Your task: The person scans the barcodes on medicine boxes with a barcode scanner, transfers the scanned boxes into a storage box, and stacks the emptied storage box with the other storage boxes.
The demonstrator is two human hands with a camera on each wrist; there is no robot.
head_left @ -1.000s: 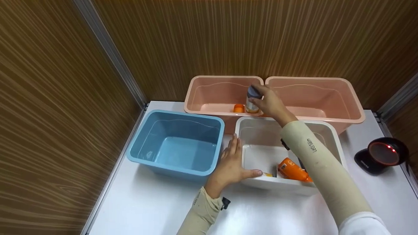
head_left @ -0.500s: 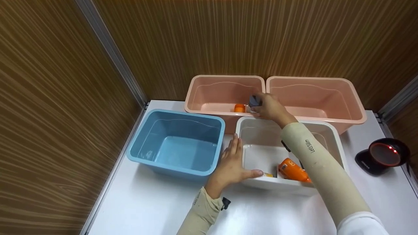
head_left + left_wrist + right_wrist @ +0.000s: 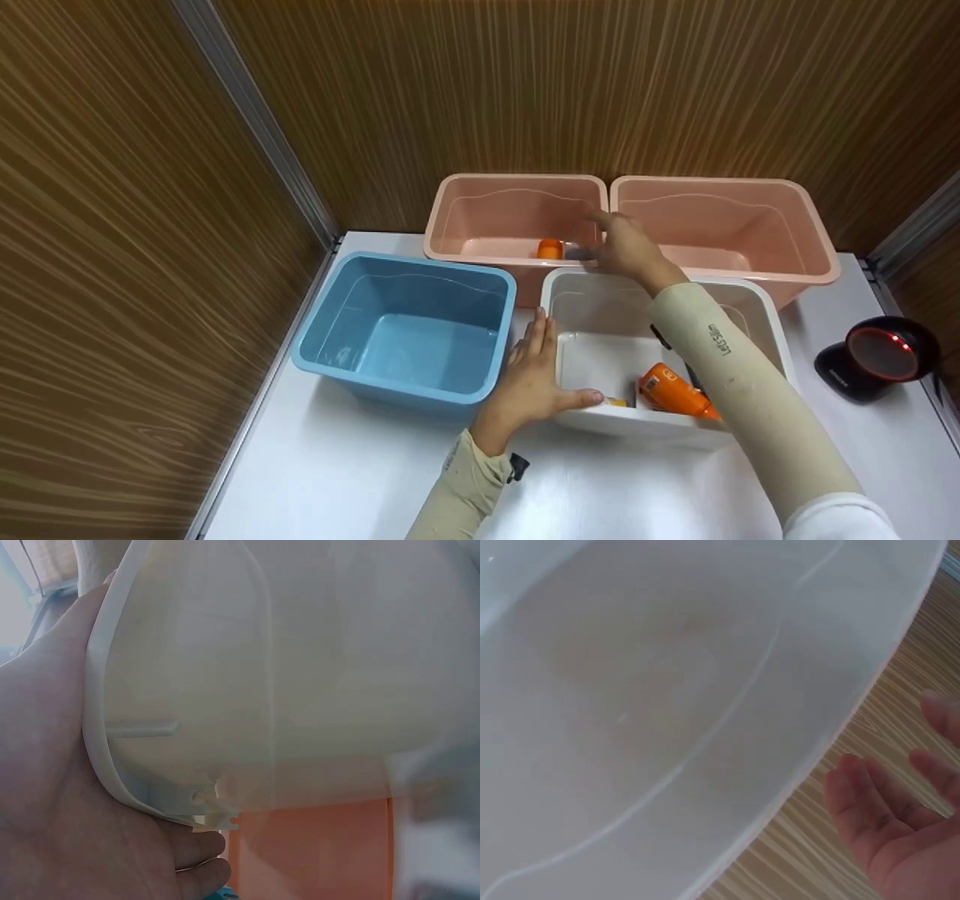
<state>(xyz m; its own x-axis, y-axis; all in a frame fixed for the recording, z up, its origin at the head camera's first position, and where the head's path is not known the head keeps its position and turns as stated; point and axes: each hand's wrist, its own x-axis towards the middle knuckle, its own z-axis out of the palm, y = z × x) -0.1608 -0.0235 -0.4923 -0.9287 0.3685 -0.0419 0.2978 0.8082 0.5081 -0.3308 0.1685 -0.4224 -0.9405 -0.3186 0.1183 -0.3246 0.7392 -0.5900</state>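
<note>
My right hand (image 3: 628, 246) is over the right end of the left pink bin (image 3: 517, 180), fingers apart and holding nothing; in the right wrist view its fingers (image 3: 855, 802) are loosely bent. Beneath it, a grey-capped bottle (image 3: 576, 253) lies low in that bin, mostly hidden by the rim and hand. Beside the bottle is an orange-topped item (image 3: 550, 249). My left hand (image 3: 531, 382) rests on the front left corner of the white bin (image 3: 776, 330), fingers straight along its side and thumb over the front rim. Inside the white bin lies an orange bottle (image 3: 671, 390).
A blue bin (image 3: 405, 386) stands at the left, and a second pink bin (image 3: 720, 181) is at the back right. A black scanner on a stand (image 3: 881, 356) with red lights is at the far right. Wood-patterned panels (image 3: 480, 90) enclose the table.
The right hand lowered the grey-capped bottle into the left pink bin and let it go, and the hand is now slightly higher. The left hand has stayed in place.
</note>
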